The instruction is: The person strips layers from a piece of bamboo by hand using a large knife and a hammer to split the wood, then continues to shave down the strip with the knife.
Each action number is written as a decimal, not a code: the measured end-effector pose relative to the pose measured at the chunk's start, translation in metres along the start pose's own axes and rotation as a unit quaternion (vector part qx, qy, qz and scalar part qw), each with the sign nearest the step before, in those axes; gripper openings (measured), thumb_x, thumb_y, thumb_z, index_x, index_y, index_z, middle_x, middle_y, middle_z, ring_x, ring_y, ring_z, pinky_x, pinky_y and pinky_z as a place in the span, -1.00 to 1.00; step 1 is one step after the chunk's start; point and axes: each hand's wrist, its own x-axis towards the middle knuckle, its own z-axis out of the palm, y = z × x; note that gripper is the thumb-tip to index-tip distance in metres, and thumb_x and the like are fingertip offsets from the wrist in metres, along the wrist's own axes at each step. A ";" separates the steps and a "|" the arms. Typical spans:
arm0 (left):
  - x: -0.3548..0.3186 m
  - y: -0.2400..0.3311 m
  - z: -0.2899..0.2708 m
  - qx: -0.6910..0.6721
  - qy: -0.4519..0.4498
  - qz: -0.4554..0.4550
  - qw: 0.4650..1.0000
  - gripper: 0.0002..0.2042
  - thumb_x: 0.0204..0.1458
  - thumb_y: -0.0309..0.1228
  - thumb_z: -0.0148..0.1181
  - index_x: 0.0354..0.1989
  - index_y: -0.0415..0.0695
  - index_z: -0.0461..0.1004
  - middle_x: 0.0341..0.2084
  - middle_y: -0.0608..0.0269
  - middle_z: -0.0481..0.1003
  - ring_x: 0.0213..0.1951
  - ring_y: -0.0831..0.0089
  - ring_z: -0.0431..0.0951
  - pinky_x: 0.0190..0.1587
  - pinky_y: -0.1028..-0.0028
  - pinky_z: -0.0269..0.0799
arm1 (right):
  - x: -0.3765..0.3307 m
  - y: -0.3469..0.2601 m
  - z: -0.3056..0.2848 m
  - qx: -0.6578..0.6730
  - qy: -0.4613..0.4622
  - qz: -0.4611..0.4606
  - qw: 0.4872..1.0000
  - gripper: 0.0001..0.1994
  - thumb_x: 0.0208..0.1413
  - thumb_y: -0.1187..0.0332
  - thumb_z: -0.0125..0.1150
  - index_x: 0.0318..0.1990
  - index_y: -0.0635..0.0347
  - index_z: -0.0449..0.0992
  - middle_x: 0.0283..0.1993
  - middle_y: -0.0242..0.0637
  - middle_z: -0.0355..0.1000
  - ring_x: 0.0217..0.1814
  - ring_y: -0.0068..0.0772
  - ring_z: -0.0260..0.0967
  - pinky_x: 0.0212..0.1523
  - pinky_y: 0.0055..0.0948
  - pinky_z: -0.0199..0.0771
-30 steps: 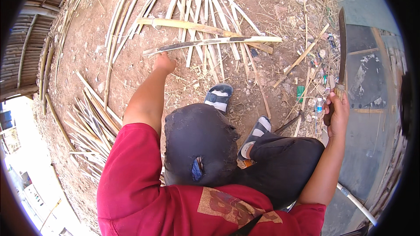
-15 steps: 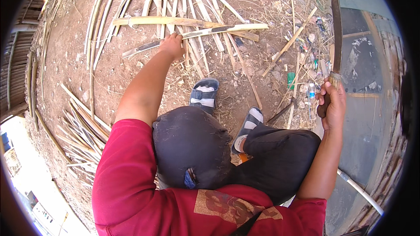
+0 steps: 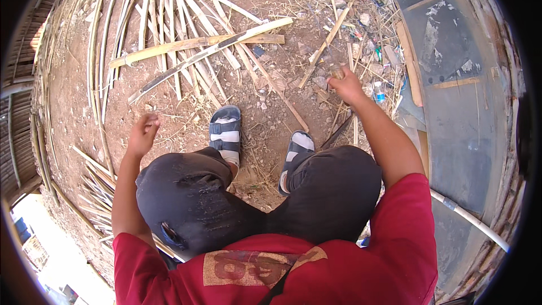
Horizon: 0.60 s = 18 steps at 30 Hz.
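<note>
Bare dirt yard, split bamboo all round; I judge much already split, with broader slats left.
From the left: thin strips [image 3: 93, 192] lie heaped near. The left hand [image 3: 142, 133] hangs loosely curled, holding nothing. Two pale broad slats [image 3: 197, 45] lie crossed farther off. The right hand [image 3: 345, 85] is clenched on a long knife [image 3: 339, 130] — dark blade angled down, just right of the sandal [image 3: 298, 147].

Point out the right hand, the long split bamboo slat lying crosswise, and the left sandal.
right hand [image 3: 345, 85], head view, on the back of the hand.
split bamboo slat [image 3: 186, 45], head view, mid-length on its pale face.
left sandal [image 3: 224, 133], head view, on the upper strap.
</note>
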 end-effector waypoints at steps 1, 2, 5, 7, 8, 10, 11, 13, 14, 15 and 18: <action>-0.027 -0.016 -0.003 -0.028 0.022 -0.024 0.999 -0.64 0.28 -0.27 0.24 0.11 -0.28 0.49 -0.05 0.04 0.61 -0.09 0.38 0.61 -0.01 0.41 0.53 | 0.010 0.008 0.021 -0.031 0.007 -0.012 0.999 -0.50 0.03 0.16 0.40 0.06 0.28 0.51 -0.14 0.00 0.59 -0.09 -0.07 0.59 -0.02 -0.15 0.54; -0.055 -0.035 -0.005 -0.064 0.033 -0.082 0.994 -0.64 0.28 -0.27 0.24 0.11 -0.28 0.48 -0.04 0.05 0.61 -0.07 0.37 0.61 0.00 0.39 0.53 | 0.017 0.013 0.039 -0.066 0.017 -0.018 0.998 -0.50 0.02 0.15 0.39 0.05 0.28 0.52 -0.11 0.05 0.59 -0.04 0.02 0.57 0.02 -0.10 0.52; -0.134 -0.091 -0.003 -0.141 0.075 -0.231 0.960 -0.65 0.29 -0.29 0.24 0.10 -0.29 0.48 -0.04 0.07 0.60 -0.05 0.36 0.60 0.00 0.38 0.53 | 0.030 0.018 0.080 -0.092 0.034 -0.015 0.995 -0.50 0.02 0.15 0.38 0.07 0.26 0.53 -0.05 0.10 0.59 0.04 0.15 0.54 0.09 -0.03 0.50; -0.175 -0.120 0.000 -0.176 0.104 -0.297 0.933 -0.66 0.29 -0.30 0.23 0.10 -0.29 0.48 -0.05 0.08 0.60 -0.06 0.37 0.60 0.00 0.38 0.53 | 0.036 0.018 0.094 -0.094 0.043 0.001 0.995 -0.49 0.03 0.15 0.37 0.09 0.24 0.52 -0.02 0.11 0.58 0.09 0.16 0.53 0.12 -0.02 0.50; -0.202 -0.124 0.003 -0.192 0.121 -0.328 0.917 -0.66 0.29 -0.31 0.23 0.10 -0.29 0.48 -0.05 0.09 0.60 -0.06 0.38 0.60 0.00 0.38 0.53 | 0.042 0.015 0.099 -0.100 0.040 0.004 0.994 -0.48 0.03 0.15 0.37 0.11 0.24 0.52 0.01 0.11 0.56 0.12 0.16 0.52 0.14 -0.01 0.50; -0.241 -0.126 0.005 -0.220 0.150 -0.366 0.892 -0.67 0.30 -0.32 0.22 0.10 -0.28 0.48 -0.06 0.10 0.60 -0.06 0.38 0.59 0.00 0.39 0.53 | 0.050 0.016 0.100 -0.108 0.047 0.009 0.993 -0.47 0.05 0.16 0.38 0.15 0.22 0.50 0.07 0.11 0.53 0.18 0.16 0.49 0.18 -0.01 0.49; -0.253 -0.124 0.004 -0.230 0.160 -0.375 0.884 -0.68 0.30 -0.32 0.22 0.10 -0.28 0.47 -0.06 0.10 0.60 -0.06 0.39 0.59 -0.01 0.39 0.53 | 0.055 0.016 0.100 -0.110 0.055 0.009 0.992 -0.46 0.06 0.16 0.38 0.16 0.22 0.48 0.11 0.11 0.50 0.20 0.16 0.47 0.19 -0.01 0.49; -0.276 -0.117 -0.002 -0.248 0.185 -0.384 0.870 -0.69 0.30 -0.33 0.21 0.10 -0.28 0.47 -0.07 0.11 0.60 -0.07 0.39 0.59 -0.01 0.39 0.53 | 0.066 0.016 0.103 -0.109 0.070 0.018 0.991 -0.48 0.06 0.16 0.41 0.13 0.22 0.49 0.12 0.11 0.49 0.21 0.16 0.46 0.20 -0.01 0.49; -0.280 -0.110 -0.004 -0.259 0.197 -0.377 0.867 -0.69 0.31 -0.34 0.21 0.10 -0.28 0.47 -0.07 0.12 0.60 -0.07 0.40 0.59 -0.01 0.39 0.53 | 0.069 0.019 0.103 -0.107 0.078 0.027 0.991 -0.51 0.06 0.15 0.42 0.08 0.24 0.52 0.10 0.11 0.50 0.20 0.16 0.47 0.19 -0.01 0.49; -0.286 -0.103 -0.008 -0.269 0.210 -0.368 0.865 -0.69 0.31 -0.35 0.21 0.10 -0.28 0.47 -0.07 0.12 0.59 -0.07 0.40 0.59 -0.01 0.39 0.53 | 0.071 0.022 0.104 -0.104 0.086 0.036 0.990 -0.53 0.05 0.14 0.44 0.02 0.25 0.54 0.07 0.11 0.51 0.18 0.15 0.47 0.17 -0.02 0.49; -0.289 -0.075 -0.023 -0.322 0.255 -0.294 0.863 -0.71 0.31 -0.36 0.20 0.10 -0.28 0.47 -0.08 0.14 0.59 -0.08 0.41 0.58 -0.02 0.39 0.53 | 0.073 0.031 0.105 -0.117 0.094 0.011 0.989 -0.56 0.05 0.20 0.42 0.03 0.24 0.55 0.05 0.11 0.53 0.14 0.16 0.50 0.15 -0.01 0.51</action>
